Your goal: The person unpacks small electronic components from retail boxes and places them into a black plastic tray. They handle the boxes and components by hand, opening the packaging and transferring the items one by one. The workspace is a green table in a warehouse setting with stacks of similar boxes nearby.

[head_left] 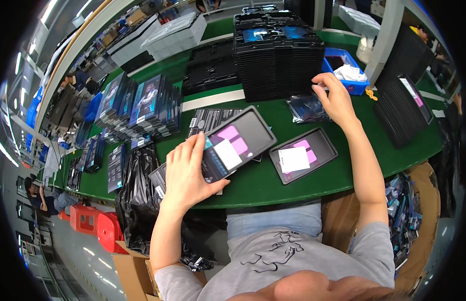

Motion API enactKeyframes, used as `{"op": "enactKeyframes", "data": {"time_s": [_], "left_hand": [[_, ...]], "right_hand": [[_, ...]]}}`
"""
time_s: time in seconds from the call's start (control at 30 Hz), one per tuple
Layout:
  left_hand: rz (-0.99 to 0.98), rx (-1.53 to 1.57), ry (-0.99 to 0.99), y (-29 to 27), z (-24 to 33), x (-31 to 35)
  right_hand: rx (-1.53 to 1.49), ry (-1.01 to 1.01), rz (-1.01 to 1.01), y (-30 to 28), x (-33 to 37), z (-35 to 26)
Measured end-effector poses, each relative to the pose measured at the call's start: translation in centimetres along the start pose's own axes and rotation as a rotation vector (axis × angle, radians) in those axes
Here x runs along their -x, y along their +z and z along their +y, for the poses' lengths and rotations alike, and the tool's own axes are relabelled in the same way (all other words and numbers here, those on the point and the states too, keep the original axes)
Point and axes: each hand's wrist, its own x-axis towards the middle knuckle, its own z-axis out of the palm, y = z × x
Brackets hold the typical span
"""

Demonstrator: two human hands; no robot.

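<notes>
My left hand (pixel 185 173) is wrapped round a dark box tray (pixel 260 125), holding it tilted above the table. Inside that tray are pink-and-black printed pieces and a white card (pixel 227 154). My right hand (pixel 334 98) hovers by a pile of dark, shiny plastic packets (pixel 308 109). Its fingers are bent, thumb and forefinger slightly apart, with nothing visible between them. A second dark tray (pixel 323 143) lies on the green table between my arms, with a white card (pixel 294 159) over a pink printed piece. Under the held tray, dark printed boxes (pixel 208 120) are partly hidden.
A tall stack of black trays (pixel 278 65) stands at the back. Beside it is a blue bin (pixel 353 86) with white material. Stacked printed boxes (pixel 151 103) stand left; leaning dark trays (pixel 401 118) stand right. Black plastic (pixel 135 185) hangs over the front edge. A carton (pixel 426 215) is below right.
</notes>
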Motion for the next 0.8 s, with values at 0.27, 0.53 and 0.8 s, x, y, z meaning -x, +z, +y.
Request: {"op": "enactKeyframes", "data": {"time_s": [0.27,0.53,0.8], "left_hand": [[-0.069,0.112,0.174,-0.3,3.3,-1.0],[-0.053,0.08,0.076,-0.5,2.1,-0.2],[-0.146,0.126,-0.032,-1.4,-1.7,1.8]], "right_hand": [[-0.152,-0.607,-0.252,2.9,3.3,-8.9],[-0.151,-0.454,-0.295,-1.2,0.3,-1.6],[-0.171,-0.209,-0.664,-2.2,0.4,-0.4]]}}
